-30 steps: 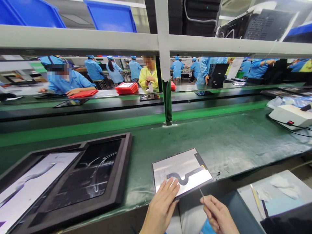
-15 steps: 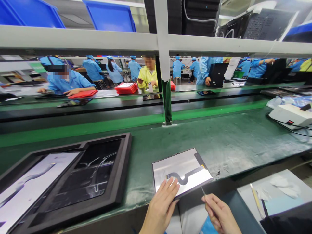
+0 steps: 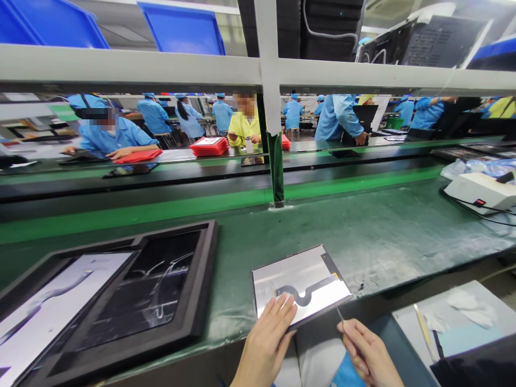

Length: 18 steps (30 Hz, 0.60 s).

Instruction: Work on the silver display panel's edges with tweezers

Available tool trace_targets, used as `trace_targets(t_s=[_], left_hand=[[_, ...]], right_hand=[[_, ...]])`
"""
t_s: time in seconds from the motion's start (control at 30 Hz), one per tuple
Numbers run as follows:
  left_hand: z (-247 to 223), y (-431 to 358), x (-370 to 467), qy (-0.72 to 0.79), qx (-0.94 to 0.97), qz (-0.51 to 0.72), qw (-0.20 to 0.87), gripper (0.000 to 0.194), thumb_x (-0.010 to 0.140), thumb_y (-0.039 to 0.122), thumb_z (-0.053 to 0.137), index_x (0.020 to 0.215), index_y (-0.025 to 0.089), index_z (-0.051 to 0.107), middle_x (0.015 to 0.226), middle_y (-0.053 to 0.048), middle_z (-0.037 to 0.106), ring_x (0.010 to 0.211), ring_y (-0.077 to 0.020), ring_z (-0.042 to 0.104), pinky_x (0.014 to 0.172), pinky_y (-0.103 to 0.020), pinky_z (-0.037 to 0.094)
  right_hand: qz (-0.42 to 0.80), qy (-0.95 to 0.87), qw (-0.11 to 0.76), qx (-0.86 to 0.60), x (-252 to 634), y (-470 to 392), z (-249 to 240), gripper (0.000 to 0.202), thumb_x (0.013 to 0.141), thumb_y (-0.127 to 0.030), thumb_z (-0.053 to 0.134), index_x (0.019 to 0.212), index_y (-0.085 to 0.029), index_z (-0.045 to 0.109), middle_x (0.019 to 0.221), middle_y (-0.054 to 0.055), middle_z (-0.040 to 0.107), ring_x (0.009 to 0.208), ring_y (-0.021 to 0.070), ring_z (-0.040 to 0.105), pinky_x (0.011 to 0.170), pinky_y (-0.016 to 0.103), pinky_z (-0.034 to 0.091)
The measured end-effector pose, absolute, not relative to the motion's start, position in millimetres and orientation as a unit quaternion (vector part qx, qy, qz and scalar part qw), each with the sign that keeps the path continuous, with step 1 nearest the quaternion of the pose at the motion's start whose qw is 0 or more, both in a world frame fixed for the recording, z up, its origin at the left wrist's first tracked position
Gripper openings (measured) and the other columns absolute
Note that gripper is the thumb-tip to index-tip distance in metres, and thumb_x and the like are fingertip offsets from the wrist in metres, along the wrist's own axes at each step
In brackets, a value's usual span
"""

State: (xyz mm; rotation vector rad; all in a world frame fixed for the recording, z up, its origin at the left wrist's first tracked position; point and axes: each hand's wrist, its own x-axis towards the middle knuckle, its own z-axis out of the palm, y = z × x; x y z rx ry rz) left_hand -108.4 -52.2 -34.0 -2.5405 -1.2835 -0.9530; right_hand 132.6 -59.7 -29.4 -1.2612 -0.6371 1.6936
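A flat silvery display panel (image 3: 290, 271) with a dark, curved flex cable (image 3: 302, 296) on its back lies at the front edge of the green bench. My left hand (image 3: 270, 333) rests on the panel's lower left part, fingers stretched out flat. Just off the panel's lower right corner, my right hand (image 3: 365, 346) pinches a thin pointed metal tool (image 3: 341, 315), its tip close to the panel's edge. The tool's lower part is hidden by my fingers.
A black foam tray (image 3: 209, 269) with panels stands at left. A white device (image 3: 479, 192) with cables sits at far right. Below the bench, a grey surface (image 3: 479, 293) holds white scraps. A post (image 3: 269, 70) rises behind the panel; people work beyond.
My right hand and its tool have shifted slightly right. My left hand and the panel have not moved. Across the bench, a person in blue has leaned over a black object.
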Motion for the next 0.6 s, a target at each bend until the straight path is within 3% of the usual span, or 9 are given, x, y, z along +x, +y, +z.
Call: trace_targets(t_s=[0.6], left_hand=[[-34, -52, -108, -0.424, -0.843, -0.325, 0.066, 0.042, 0.099, 0.016, 0.045, 0.141, 0.018, 0.049, 0.134, -0.008, 0.063, 0.127, -0.0230, 0.056, 0.105, -0.039, 0.049]], right_hand=[[0.662, -0.256, 0.460, -0.535, 137, -59, -20, 0.051, 0.058, -0.063, 0.084, 0.071, -0.016, 0.067, 0.051, -0.010, 0.044, 0.036, -0.0026, 0.019, 0.034, 0.012, 0.012]])
